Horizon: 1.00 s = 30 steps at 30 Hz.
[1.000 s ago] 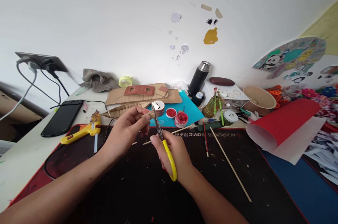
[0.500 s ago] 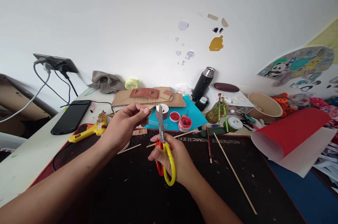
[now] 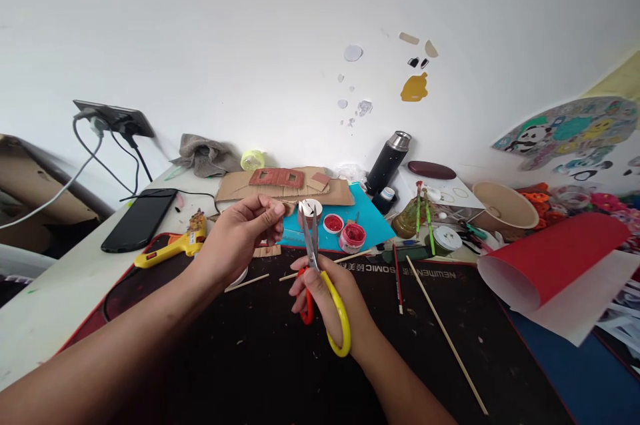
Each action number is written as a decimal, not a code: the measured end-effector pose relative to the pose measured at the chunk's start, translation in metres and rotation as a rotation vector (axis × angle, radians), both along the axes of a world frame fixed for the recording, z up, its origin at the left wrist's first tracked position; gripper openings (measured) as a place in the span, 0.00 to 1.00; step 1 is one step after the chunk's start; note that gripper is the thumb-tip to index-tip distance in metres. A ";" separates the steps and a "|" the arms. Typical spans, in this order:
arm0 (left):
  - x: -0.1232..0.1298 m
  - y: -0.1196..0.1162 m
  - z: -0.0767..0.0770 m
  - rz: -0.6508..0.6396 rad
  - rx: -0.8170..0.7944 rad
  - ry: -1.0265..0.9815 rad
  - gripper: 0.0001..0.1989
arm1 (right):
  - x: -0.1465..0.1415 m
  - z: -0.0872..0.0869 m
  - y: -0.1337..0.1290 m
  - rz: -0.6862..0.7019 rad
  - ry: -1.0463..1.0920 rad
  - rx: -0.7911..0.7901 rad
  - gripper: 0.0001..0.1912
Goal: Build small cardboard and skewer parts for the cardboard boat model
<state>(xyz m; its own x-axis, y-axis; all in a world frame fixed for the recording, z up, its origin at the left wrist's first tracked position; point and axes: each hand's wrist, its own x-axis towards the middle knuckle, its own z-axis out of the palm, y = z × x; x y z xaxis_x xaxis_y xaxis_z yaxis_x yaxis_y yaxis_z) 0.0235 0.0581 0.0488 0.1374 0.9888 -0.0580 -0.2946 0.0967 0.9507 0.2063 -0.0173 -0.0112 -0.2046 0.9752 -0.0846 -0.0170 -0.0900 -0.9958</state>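
Observation:
My left hand (image 3: 245, 231) pinches a small piece of brown cardboard (image 3: 289, 209) between thumb and fingers, above the back edge of the black mat (image 3: 240, 358). Just to its right, my right hand (image 3: 333, 298) holds scissors (image 3: 340, 325) with one red and one yellow handle. The scissor blades point away from me and stand slightly apart, with a gap between them and the cardboard. Behind the blades is a round container with a white top (image 3: 311, 206). Red paint in an open jar (image 3: 353, 236) and its lid (image 3: 333, 223) lie on a blue sheet (image 3: 373, 228).
A yellow glue gun (image 3: 170, 250) and a black phone (image 3: 137, 219) lie at left. Painted cardboard (image 3: 276, 177) rests at the back beside a black flask (image 3: 389, 161). Wooden sticks (image 3: 447, 337), a red pencil (image 3: 398, 278) and rolled red paper (image 3: 560, 258) lie at right.
The scissor blades have opened, and the yellow handle has swung right, away from the red one. My left hand still pinches the cardboard. The whole view has shifted slightly.

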 end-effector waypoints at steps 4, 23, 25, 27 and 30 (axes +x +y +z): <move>0.001 -0.001 -0.002 -0.039 0.023 0.061 0.21 | 0.002 -0.002 0.000 -0.033 -0.133 0.066 0.26; 0.004 -0.006 -0.001 -0.114 0.081 0.218 0.23 | 0.001 0.010 -0.005 0.012 -0.258 0.088 0.23; 0.004 -0.007 -0.001 -0.111 0.070 0.218 0.23 | 0.000 0.011 -0.005 0.010 -0.261 0.092 0.23; 0.004 -0.006 -0.002 -0.105 0.053 0.203 0.23 | 0.000 0.012 -0.006 0.009 -0.262 0.090 0.23; 0.003 -0.006 -0.005 -0.082 0.047 0.188 0.21 | 0.000 0.011 -0.006 0.009 -0.265 0.084 0.22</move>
